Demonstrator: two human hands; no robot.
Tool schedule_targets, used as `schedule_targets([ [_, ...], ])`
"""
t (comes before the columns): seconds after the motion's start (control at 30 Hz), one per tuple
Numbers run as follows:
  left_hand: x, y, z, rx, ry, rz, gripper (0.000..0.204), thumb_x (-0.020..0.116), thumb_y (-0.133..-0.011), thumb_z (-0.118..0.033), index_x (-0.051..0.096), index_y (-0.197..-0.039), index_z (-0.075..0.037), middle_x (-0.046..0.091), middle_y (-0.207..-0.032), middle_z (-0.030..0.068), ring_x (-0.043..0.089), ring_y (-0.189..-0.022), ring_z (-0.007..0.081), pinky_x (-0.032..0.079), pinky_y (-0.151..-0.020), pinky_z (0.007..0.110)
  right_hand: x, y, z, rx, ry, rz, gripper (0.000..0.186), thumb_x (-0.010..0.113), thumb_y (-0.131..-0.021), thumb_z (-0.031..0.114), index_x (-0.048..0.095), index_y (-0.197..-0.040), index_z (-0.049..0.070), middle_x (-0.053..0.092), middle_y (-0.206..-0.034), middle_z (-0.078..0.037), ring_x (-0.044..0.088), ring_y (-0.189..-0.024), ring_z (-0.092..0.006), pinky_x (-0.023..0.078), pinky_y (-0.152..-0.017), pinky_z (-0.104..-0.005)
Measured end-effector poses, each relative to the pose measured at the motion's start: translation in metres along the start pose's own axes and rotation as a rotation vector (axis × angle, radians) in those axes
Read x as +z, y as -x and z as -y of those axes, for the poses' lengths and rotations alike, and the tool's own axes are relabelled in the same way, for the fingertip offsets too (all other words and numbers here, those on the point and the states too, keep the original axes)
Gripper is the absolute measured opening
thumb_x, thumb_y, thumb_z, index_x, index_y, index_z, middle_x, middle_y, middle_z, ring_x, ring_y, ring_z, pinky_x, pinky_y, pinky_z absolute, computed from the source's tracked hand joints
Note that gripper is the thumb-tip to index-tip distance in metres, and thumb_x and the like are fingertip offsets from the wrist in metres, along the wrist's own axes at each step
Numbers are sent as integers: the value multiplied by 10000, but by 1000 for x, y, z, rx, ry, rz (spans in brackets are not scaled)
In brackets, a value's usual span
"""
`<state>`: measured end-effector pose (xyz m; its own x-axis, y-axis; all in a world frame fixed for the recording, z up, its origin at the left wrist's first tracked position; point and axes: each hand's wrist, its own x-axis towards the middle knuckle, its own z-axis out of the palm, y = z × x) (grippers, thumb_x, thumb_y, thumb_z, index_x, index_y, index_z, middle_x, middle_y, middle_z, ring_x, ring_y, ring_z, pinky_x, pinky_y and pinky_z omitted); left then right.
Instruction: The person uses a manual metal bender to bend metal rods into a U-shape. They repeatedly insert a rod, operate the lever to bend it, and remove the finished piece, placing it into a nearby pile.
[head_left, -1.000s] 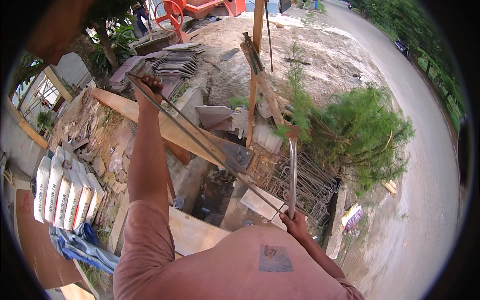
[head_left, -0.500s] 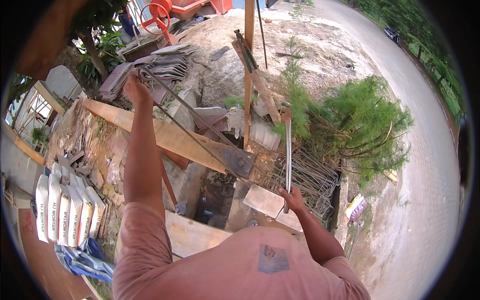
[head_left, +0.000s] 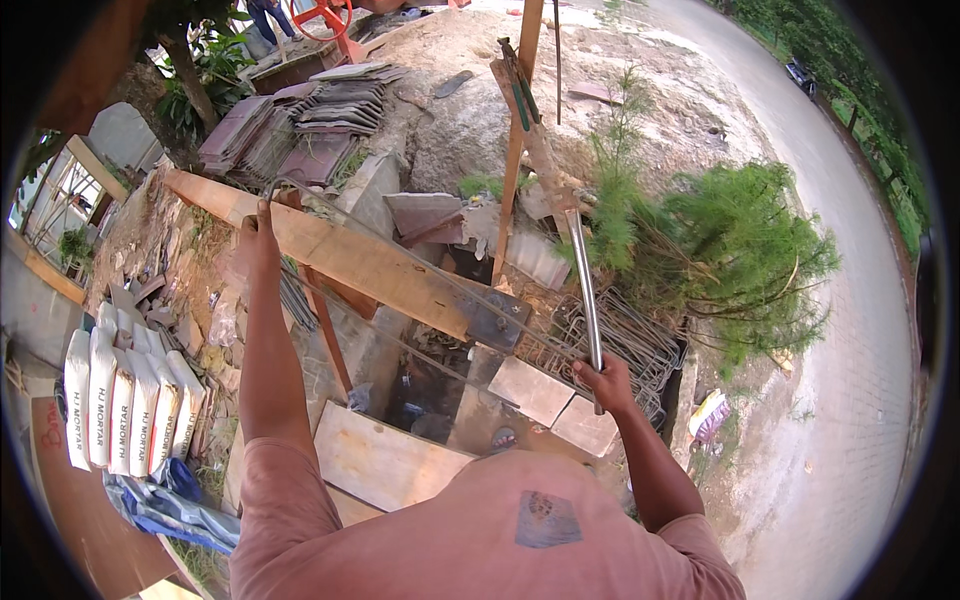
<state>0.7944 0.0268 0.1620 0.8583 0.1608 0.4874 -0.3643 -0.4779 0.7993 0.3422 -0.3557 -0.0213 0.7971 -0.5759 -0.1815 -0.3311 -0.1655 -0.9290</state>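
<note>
Rebar rod point(head_left: 400, 250) being bent on the plank bench point(head_left: 380, 265); long thin bar runs from far left down toward the metal plate point(head_left: 497, 320) at the plank's near right end. Left hand point(head_left: 258, 232) closed around the hooked far end of the rod, arm stretched out along the plank. Right hand point(head_left: 603, 380) closed tight on the lower end of a steel pipe lever point(head_left: 584, 290), held close to upright, top end up by the wooden post point(head_left: 515, 150). Cannot tell whether the pipe is sleeved over the rod or hooked on a bending key; the joint is lost in clutter near the plate.

Judged step: mid-bend, rod pinned at the plate, lever set to swing. Next move likely needs steady pull on the pipe with the left hand bracing the rod flat against the plank so it does not twist or lift. Footing matters: open pit point(head_left: 430, 390) directly below, stacked bent stirrups point(head_left: 620, 345) just right of the plate. Mortar bags point(head_left: 120, 400) stacked well off left, not involved.
</note>
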Motion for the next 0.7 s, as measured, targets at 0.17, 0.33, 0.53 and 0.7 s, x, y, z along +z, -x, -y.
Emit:
schedule_targets([
  [0.17, 14, 47, 95, -102, -283, 19, 471, 669, -834, -462, 570, -795, -3, 611, -726, 135, 596, -690, 284, 475, -689, 398, -16, -5, 34, -27, 265, -39, 302, 739, -768, 291, 641, -842, 15, 567, -598, -62, 541, -566, -159, 436, -561, -353],
  [0.33, 46, 73, 118, -152, -523, 175, 332, 680, -813, -315, 630, -894, 3, 647, -901, 195, 629, -856, 365, 491, -763, 431, -24, 0, 48, -15, 483, -45, 320, 729, -768, 312, 644, -878, 23, 608, -675, -138, 564, -598, -275, 445, -600, -394],
  [0.53, 72, 83, 103, -28, -759, 398, 393, 622, -842, -326, 641, -1081, -14, 541, -1239, 192, 544, -1116, 377, 442, -945, 491, -18, 10, 51, 150, 450, -24, 331, 725, -763, 301, 604, -836, 2, 575, -652, -130, 536, -584, -252, 430, -591, -393],
  [0.7, 87, 89, 106, 57, -970, 555, 708, 450, -912, -518, 345, -1419, -36, 266, -1508, 153, 211, -1410, 317, 174, -1111, 585, 5, -3, 76, 210, 426, 52, 335, 717, -767, 298, 575, -795, -4, 539, -605, -113, 519, -556, -220, 422, -571, -389],
])
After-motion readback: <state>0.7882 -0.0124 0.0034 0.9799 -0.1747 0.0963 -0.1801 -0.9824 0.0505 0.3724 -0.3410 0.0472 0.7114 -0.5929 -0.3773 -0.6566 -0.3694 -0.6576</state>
